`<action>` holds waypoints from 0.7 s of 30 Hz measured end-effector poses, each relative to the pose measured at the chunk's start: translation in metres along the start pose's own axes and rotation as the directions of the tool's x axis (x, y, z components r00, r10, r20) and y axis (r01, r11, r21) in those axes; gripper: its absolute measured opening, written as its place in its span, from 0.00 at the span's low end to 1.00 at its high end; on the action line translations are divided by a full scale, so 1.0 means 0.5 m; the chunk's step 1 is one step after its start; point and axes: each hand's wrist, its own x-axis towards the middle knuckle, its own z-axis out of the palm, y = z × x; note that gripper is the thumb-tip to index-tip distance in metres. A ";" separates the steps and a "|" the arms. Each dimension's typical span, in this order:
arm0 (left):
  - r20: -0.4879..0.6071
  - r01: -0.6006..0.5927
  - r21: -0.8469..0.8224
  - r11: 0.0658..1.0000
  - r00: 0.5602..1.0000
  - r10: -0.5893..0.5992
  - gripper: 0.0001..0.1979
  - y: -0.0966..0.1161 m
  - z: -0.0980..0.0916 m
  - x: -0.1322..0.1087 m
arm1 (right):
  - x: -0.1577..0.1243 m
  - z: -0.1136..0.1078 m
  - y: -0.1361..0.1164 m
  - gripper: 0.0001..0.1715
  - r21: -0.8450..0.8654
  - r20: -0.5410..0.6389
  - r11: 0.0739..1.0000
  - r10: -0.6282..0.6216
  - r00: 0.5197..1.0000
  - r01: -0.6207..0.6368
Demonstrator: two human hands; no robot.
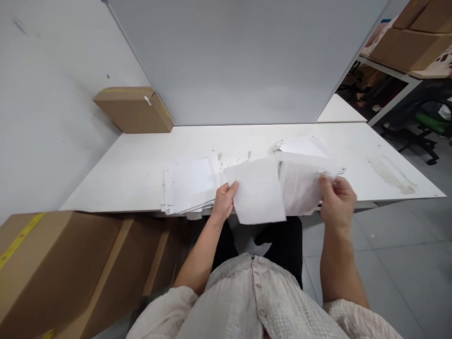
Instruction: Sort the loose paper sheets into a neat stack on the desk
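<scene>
Paper, one white sheet (259, 190) of it, is in my left hand (225, 200), pinched at the left edge with my thumb lying on top and my fingers curled underneath. The side facing me looks blank, and its near edge reaches out past the front of the white table (137, 174). My right hand (338, 202) pinches the far right corner of a second, blurred sheet (300, 188) between thumb and bent fingers. Faint pinkish streaks run down it, but the blur keeps me from making out any print. Its left side comes up right beside the white sheet; whether the two touch, I cannot tell.

To the left of my left hand, a loose stack (194, 183) of papers lies at the table's front, its edges uneven and some jutting slightly over. Just beyond the blurred sheet there is a pile (303, 146) of papers set at odd angles, white on top.

A cardboard box (136, 110) stands at the table's back left, next to the tall grey panel (229, 61). Larger cartons (95, 263) stand close on my left, in front of the table. Off to the right, past the table, I see a chair (432, 121) with a green seat on grey floor tiles (406, 263).
</scene>
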 end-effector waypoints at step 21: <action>0.055 -0.191 0.346 0.919 0.981 0.184 0.14 0.011 0.039 -0.038 | -0.051 0.101 0.072 0.14 0.354 0.445 0.807 0.299 0.844 -0.473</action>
